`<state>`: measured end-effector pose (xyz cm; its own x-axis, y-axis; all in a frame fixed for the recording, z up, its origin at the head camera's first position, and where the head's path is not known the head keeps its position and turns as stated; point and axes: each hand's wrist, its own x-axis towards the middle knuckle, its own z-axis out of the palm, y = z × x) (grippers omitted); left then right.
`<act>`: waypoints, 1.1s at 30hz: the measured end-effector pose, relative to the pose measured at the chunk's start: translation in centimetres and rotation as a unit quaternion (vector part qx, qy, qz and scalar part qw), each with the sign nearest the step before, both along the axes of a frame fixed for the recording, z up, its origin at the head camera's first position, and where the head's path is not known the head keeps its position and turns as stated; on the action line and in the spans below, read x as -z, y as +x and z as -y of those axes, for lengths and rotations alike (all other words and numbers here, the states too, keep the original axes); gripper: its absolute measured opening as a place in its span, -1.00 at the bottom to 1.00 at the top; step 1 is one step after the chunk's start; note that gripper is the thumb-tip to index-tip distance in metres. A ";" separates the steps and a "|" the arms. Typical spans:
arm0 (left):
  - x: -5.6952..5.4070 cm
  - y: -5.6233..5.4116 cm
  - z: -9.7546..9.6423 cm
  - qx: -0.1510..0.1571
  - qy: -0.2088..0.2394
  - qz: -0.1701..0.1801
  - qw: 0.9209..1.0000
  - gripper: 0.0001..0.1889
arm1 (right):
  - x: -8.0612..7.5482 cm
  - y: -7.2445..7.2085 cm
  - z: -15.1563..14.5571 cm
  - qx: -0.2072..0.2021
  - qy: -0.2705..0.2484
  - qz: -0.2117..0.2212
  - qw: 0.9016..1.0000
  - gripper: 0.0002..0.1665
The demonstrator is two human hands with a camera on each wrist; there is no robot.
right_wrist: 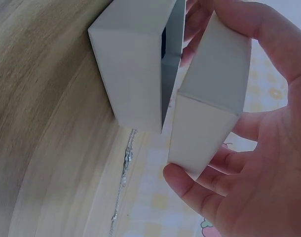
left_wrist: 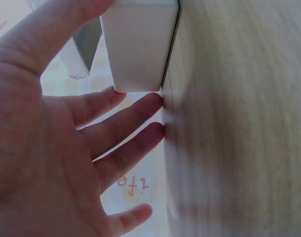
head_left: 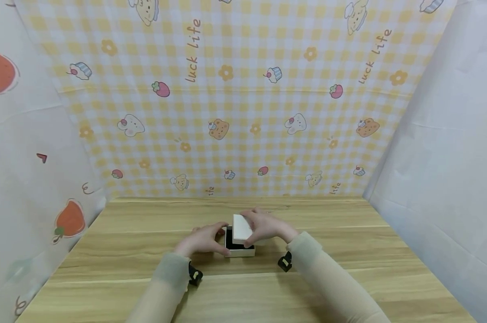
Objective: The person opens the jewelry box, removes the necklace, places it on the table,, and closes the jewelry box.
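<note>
A small white box with a dark inside stands on the wooden table. My left hand steadies it from the left, thumb at the near side and index finger at the far end. Above it my right hand grips the white lid, thumb on one side and fingers on the other. The lid is tilted and apart from the box in the right wrist view. Beyond the box lies a thin silvery chain on the table. What the box holds is mostly hidden by the lid.
The wooden table reaches back to a yellow checked cloth with cartoon prints. White cloth hangs at the left and right sides. A black wrist camera sits at the left wrist, another wrist camera at the right.
</note>
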<state>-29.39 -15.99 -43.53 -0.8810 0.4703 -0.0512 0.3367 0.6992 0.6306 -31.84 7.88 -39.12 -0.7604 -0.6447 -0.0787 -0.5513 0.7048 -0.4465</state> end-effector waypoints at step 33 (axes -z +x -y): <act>0.3 -0.3 -0.1 0.001 -0.006 -0.004 1.000 0.02 | 0.8 -0.2 2.1 0.014 0.016 0.014 1.000 0.16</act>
<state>-29.73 -15.92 -43.85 -0.8800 0.4723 -0.0509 0.3432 0.7061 0.6194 -32.02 5.73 -39.95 -0.7756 -0.6196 -0.1204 -0.5188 0.7345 -0.4375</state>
